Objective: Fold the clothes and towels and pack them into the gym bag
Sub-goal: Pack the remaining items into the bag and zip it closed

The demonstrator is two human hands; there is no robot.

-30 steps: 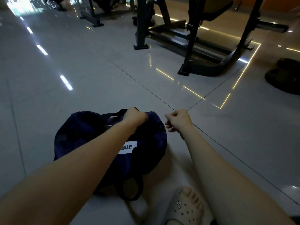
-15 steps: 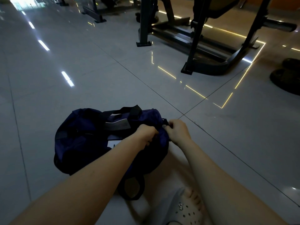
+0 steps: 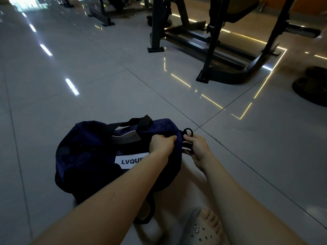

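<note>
1. The gym bag is navy blue; its handles and end ring are black.
2. Its label is white with black letters.
3. The floor is glossy grey tile with thin dark joints.
4. The clog is pale grey, dotted with holes.
5. The machine frame is black.

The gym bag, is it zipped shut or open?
Apparently open: a dark gap runs along the gym bag top, with a pale item showing there. Zipper itself unclear.

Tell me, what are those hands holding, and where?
The navy gym bag, at one end: left hand pinches its fabric, right hand grips the black ring.
</note>
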